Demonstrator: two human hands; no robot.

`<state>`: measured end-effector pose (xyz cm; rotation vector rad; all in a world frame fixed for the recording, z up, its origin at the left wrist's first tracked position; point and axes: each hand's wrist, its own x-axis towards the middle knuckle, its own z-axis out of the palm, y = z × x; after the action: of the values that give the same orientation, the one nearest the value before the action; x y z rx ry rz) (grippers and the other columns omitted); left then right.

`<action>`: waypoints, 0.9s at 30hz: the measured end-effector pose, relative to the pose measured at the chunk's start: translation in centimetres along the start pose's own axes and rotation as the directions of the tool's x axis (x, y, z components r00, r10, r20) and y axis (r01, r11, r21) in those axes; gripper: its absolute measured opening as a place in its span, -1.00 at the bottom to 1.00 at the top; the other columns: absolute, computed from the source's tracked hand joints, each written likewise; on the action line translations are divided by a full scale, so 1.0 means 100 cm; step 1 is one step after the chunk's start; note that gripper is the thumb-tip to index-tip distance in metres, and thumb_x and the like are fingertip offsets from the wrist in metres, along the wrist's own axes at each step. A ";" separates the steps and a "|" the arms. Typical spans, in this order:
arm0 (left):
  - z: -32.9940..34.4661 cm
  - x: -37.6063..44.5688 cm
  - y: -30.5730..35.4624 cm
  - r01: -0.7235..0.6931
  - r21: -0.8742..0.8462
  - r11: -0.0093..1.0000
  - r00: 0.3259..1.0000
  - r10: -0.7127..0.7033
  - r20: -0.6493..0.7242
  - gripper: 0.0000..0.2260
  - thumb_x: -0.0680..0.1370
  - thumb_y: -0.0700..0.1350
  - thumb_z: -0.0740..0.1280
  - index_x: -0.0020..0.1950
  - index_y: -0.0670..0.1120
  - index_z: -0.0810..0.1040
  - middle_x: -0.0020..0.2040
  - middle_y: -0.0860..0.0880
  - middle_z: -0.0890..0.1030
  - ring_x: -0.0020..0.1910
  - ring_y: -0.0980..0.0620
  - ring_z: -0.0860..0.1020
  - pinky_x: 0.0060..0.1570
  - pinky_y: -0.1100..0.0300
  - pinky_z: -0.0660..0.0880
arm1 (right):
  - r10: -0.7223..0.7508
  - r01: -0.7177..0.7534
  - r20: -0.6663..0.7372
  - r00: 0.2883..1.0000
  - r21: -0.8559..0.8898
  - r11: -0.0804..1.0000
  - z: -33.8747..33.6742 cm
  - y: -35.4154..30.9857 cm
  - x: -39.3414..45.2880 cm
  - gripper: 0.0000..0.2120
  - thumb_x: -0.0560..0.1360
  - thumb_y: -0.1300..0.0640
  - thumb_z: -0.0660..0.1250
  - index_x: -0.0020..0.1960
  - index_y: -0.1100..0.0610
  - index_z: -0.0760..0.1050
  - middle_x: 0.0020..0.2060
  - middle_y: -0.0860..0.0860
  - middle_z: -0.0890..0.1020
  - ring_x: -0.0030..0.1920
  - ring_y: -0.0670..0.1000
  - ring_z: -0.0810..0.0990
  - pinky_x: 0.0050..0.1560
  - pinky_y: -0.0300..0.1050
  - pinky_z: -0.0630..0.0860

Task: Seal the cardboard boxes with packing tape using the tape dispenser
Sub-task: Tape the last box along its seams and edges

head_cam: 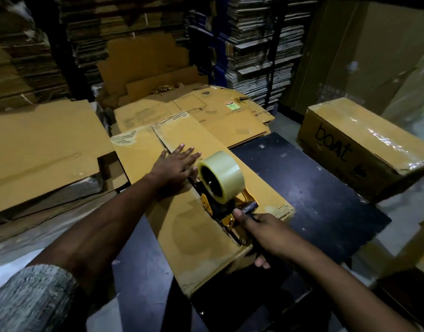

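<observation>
Running from near edge to far edge of the table [313, 188], the box [194, 226] seam is lying between flat left hand [176, 161] and right hand [266, 230] gripping the dispenser [220, 188].

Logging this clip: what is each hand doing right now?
Left hand: open, pressing flat on the cardboard box.
Right hand: gripping the tape dispenser handle.

Two hands: the left hand [176, 161] and the right hand [266, 230]. One tape dispenser [224, 202] carrying one roll of tape [221, 174]. One box [199, 212] on the counter [309, 188], one taped box [364, 149] apart at the right.
</observation>
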<state>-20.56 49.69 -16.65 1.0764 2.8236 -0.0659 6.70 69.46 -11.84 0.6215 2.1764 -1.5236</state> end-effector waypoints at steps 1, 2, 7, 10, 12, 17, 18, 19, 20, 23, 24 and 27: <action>-0.002 -0.001 -0.001 0.024 -0.056 0.998 1.000 -0.024 -0.002 -0.51 0.69 0.16 -0.03 0.63 0.12 0.04 0.63 0.07 0.03 0.61 0.00 -0.08 0.50 -0.23 -0.04 | -0.009 0.009 0.004 1.000 -0.002 1.000 0.001 -0.008 0.009 -0.32 0.39 -0.54 0.18 0.11 0.03 0.54 0.02 0.04 0.66 -0.40 0.14 0.69 -0.31 0.03 0.63; -0.002 -0.002 -0.001 0.039 -0.104 0.994 0.999 -0.038 0.009 -0.53 0.70 0.11 0.01 0.61 0.06 0.13 0.63 0.03 0.10 0.61 -0.02 -0.05 0.50 -0.21 -0.02 | -0.018 0.018 0.004 1.000 -0.005 1.000 0.002 -0.013 0.018 -0.28 0.38 -0.55 0.18 0.14 0.05 0.53 0.04 0.04 0.65 -0.40 0.14 0.69 -0.31 0.03 0.64; 0.004 -0.006 -0.008 0.068 -0.070 0.995 0.991 -0.060 0.117 -0.56 0.70 0.01 0.07 0.60 0.08 0.16 0.62 0.03 0.13 0.61 -0.06 -0.02 0.47 -0.29 0.04 | -0.029 0.030 0.063 0.998 -0.012 0.999 0.004 -0.046 0.053 -0.22 0.43 -0.52 0.18 0.30 0.11 0.47 0.21 0.15 0.57 -0.40 0.14 0.67 -0.27 0.07 0.64; 0.006 -0.009 -0.011 0.086 0.067 0.994 0.981 -0.097 0.169 -0.52 0.69 0.09 0.03 0.62 0.14 0.05 0.63 0.09 0.01 0.61 -0.03 -0.06 0.44 -0.37 0.03 | -0.014 0.018 0.114 0.993 -0.037 0.999 0.000 -0.054 0.055 -0.20 0.44 -0.50 0.16 0.34 0.13 0.43 0.21 0.21 0.56 -0.38 0.13 0.67 -0.30 0.02 0.62; 0.005 -0.011 -0.013 0.090 0.095 0.991 0.976 -0.107 0.188 -0.52 0.69 0.12 0.01 0.61 0.15 0.06 0.63 0.09 0.00 0.61 -0.01 -0.08 0.44 -0.39 0.01 | -0.040 0.049 0.157 0.987 -0.057 0.997 -0.004 -0.053 0.051 -0.20 0.44 -0.50 0.15 0.31 0.17 0.43 0.10 0.25 0.59 -0.38 0.14 0.67 -0.31 0.02 0.62; 0.001 -0.014 -0.013 0.052 0.093 0.994 0.972 -0.072 0.223 -0.52 0.67 0.21 -0.03 0.60 0.20 0.05 0.64 0.11 -0.10 0.61 -0.01 -0.08 0.41 -0.43 0.03 | -0.060 0.073 0.177 0.982 -0.067 0.995 -0.009 -0.053 0.032 -0.19 0.45 -0.48 0.13 0.28 0.22 0.42 0.05 0.28 0.61 -0.32 0.24 0.69 -0.27 0.10 0.65; 0.001 -0.014 -0.012 0.050 0.094 0.994 0.971 -0.070 0.227 -0.50 0.66 0.23 -0.03 0.60 0.21 0.03 0.63 0.12 -0.12 0.61 -0.01 -0.08 0.41 -0.44 0.03 | -0.053 0.064 0.166 0.985 -0.065 0.996 -0.010 -0.053 0.026 -0.21 0.46 -0.48 0.13 0.27 0.21 0.43 0.04 0.28 0.62 -0.30 0.25 0.70 -0.27 0.11 0.66; 0.002 -0.014 -0.013 0.050 0.097 0.994 0.972 -0.071 0.225 -0.48 0.65 0.27 -0.05 0.60 0.23 0.01 0.63 0.12 -0.13 0.61 -0.02 -0.08 0.41 -0.44 0.02 | -0.047 0.058 0.157 0.986 -0.065 0.996 -0.012 -0.053 0.021 -0.22 0.46 -0.47 0.13 0.27 0.20 0.43 0.03 0.28 0.63 -0.30 0.24 0.70 -0.28 0.10 0.66; 0.001 -0.014 -0.013 0.052 0.098 0.994 0.973 -0.073 0.220 -0.44 0.61 0.34 -0.08 0.60 0.24 -0.02 0.63 0.12 -0.13 0.61 -0.02 -0.08 0.40 -0.44 0.02 | -0.044 0.055 0.152 0.987 -0.070 0.996 -0.014 -0.053 0.015 -0.24 0.46 -0.47 0.13 0.26 0.19 0.43 0.02 0.27 0.63 -0.33 0.22 0.70 -0.30 0.07 0.67; 0.004 -0.015 -0.012 0.061 0.087 0.994 0.975 -0.078 0.210 -0.28 0.45 0.50 -0.22 0.58 0.29 -0.12 0.63 0.12 -0.13 0.61 -0.03 -0.07 0.39 -0.46 0.01 | -0.021 0.035 0.140 0.990 -0.103 0.994 -0.020 -0.044 -0.010 -0.32 0.49 -0.43 0.11 0.21 0.16 0.43 0.08 0.13 0.60 -0.41 0.14 0.67 -0.38 -0.02 0.64; 0.006 -0.016 -0.013 0.048 0.099 0.994 0.977 -0.067 0.201 -0.24 0.40 0.54 -0.27 0.58 0.31 -0.13 0.63 0.12 -0.14 0.61 -0.04 -0.06 0.39 -0.46 0.02 | -0.014 0.029 0.137 0.990 -0.113 0.993 -0.022 -0.038 -0.019 -0.37 0.51 -0.40 0.12 0.19 0.14 0.42 0.09 0.07 0.58 -0.42 0.13 0.65 -0.40 -0.04 0.61; 0.008 -0.016 -0.015 0.019 0.086 0.996 0.984 -0.034 0.175 -0.09 0.22 0.64 -0.41 0.54 0.36 -0.25 0.63 0.14 -0.17 0.61 -0.04 -0.06 0.39 -0.46 0.04 | -0.011 0.028 0.131 0.991 -0.126 0.992 -0.022 -0.017 -0.045 -0.54 0.51 -0.37 0.14 0.09 0.00 0.45 0.07 0.01 0.56 -0.39 0.15 0.63 -0.40 -0.06 0.58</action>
<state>-20.31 47.44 -17.20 0.9960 2.6973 -0.2706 9.20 70.43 -7.33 0.4473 2.1655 -1.3807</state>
